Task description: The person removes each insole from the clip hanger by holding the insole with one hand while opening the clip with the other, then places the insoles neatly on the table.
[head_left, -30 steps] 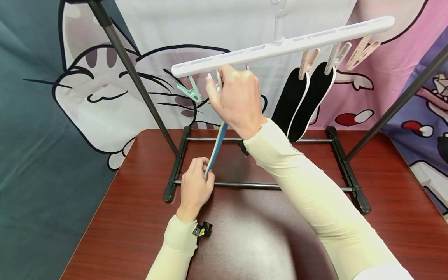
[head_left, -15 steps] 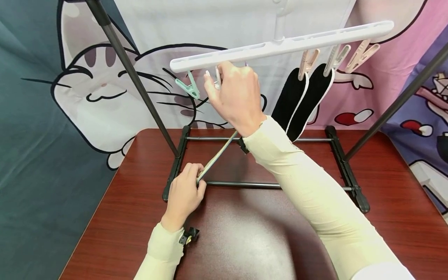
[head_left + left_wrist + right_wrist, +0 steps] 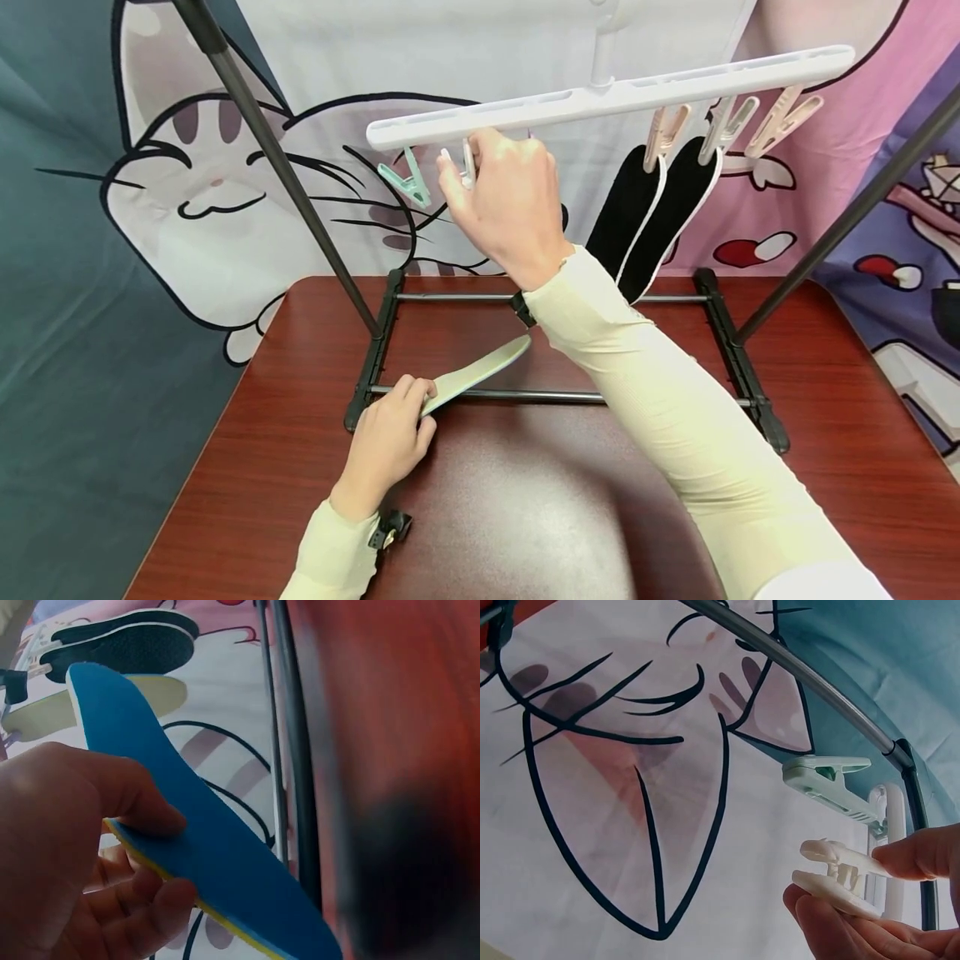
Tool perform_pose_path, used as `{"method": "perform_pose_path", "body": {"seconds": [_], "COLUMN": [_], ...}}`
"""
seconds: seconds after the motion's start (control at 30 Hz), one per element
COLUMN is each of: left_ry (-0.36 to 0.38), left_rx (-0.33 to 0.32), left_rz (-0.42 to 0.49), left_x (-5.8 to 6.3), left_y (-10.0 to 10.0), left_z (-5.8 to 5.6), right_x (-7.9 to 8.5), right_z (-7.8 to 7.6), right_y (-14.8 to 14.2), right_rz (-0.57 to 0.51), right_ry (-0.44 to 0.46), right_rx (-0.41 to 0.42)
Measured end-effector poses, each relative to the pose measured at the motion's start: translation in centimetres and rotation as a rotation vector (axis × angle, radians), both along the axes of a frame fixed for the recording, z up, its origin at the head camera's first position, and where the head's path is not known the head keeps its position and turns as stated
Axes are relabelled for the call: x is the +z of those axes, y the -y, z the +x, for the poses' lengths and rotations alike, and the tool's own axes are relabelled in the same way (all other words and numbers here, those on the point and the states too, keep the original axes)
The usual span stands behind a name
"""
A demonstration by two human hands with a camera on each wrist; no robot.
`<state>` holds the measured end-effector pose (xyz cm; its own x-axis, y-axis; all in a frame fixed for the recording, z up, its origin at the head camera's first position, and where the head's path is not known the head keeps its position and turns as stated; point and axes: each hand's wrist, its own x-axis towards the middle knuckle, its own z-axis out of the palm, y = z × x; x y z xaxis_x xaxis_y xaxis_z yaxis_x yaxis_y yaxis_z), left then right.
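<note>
My left hand (image 3: pixel 390 442) grips one end of an insole (image 3: pixel 480 371), its cream face up, low over the drying stand's front bar. In the left wrist view the insole's blue side (image 3: pixel 165 765) shows, with thumb and fingers pinching its edge. Up under the white hanger bar (image 3: pixel 435 129), my right hand (image 3: pixel 510 200) pinches a white clothespin (image 3: pixel 836 877); its jaws stand apart with nothing between them. A mint-green clothespin (image 3: pixel 406 179) hangs just left of that hand. Another cream insole (image 3: pixel 45 716) hangs behind; in the head view my right hand and arm hide it.
Two black insoles (image 3: pixel 618 200) with white edges hang from clothespins at the bar's right. A pink clothespin (image 3: pixel 783 121) hangs beyond them. The stand's slanted poles (image 3: pixel 277 158) rise on both sides from its black feet (image 3: pixel 367 367) on the red-brown table (image 3: pixel 247 467).
My left hand has moved down and left, drawing the insole away from below my right hand. The insole has tipped from upright to nearly flat. The right hand keeps its place on the clothespin.
</note>
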<state>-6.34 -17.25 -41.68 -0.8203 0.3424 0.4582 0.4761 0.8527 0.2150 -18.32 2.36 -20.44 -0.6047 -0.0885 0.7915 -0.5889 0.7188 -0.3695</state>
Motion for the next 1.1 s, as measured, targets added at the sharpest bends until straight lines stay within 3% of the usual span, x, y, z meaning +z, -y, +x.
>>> {"method": "perform_pose_path", "body": {"seconds": [0.33, 0.83, 1.1], "left_ry": [0.044, 0.058, 0.105], "left_rx": [-0.055, -0.107, -0.092], "left_rz": [-0.037, -0.155, -0.190], "left_x": [-1.1, -2.4, -2.8], "left_y": [0.3, 0.8, 0.7], "left_z": [0.6, 0.6, 0.4], "right_x": [0.0, -0.2, -0.4], "right_z": [0.0, 0.0, -0.2], "right_y": [0.2, 0.0, 0.0], "right_rz": [-0.014, -0.019, -0.035], "right_ry": [0.009, 0.057, 0.071], "right_rx": [-0.004, -0.022, -0.024]}}
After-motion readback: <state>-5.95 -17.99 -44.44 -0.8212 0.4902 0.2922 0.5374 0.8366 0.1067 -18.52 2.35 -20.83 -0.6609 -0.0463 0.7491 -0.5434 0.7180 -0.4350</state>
